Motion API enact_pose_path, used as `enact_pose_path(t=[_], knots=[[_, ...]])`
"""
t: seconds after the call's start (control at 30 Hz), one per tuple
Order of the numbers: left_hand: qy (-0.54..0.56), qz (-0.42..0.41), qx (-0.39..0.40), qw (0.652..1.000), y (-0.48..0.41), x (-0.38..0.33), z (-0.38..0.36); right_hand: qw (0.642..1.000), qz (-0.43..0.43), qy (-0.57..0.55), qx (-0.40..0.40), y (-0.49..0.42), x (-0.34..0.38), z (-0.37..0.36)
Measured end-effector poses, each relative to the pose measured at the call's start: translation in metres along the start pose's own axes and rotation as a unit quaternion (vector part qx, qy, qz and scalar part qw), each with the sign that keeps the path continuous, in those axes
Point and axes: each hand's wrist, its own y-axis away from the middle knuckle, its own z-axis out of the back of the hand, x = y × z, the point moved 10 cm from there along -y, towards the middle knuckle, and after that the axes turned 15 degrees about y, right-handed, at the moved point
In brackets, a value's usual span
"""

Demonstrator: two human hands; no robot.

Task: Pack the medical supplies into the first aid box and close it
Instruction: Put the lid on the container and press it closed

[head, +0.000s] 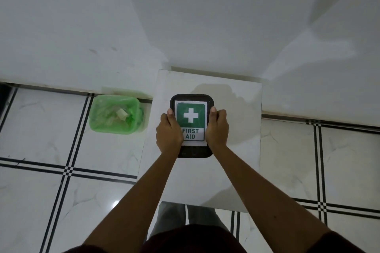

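The first aid box (191, 125), a dark rounded case with its lid down, lies at the centre of the frame on a small white marble-look table (236, 150), toward the table's left half. A paper label (190, 122) with a white cross on green and the words FIRST AID covers most of the lid. The left hand (169, 132) clasps the box's left edge and the right hand (217, 127) clasps its right edge, so the box sits squarely between the two palms. Each thumb lies flat on top of the lid beside the label, pointing toward the top of the frame, while the fingers curl down over the sides; both hands are pressed closed against the box. Both bare forearms run up from the bottom of the frame to meet it. On the tiled floor (51, 139) at the middle left, just beside the table, stands a green bin (115, 115) lined with green plastic, with some scraps inside.
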Motion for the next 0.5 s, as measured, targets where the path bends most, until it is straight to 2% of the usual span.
enact_pose_path(t=[0.27, 0.43, 0.5], knots=[[0.028, -0.014, -0.004, 0.999, -0.006, 0.003, -0.001, 1.000, -0.003, -0.019, -0.012, -0.007, -0.006, -0.004], [-0.010, -0.020, -0.017, 1.000, -0.004, -0.002, 0.000, 0.999, -0.029, -0.030, -0.007, -0.005, -0.012, -0.005], [-0.043, -0.042, -0.026, 0.998, 0.000, -0.011, 0.000, 1.000, -0.010, 0.007, -0.024, 0.000, -0.003, 0.000]])
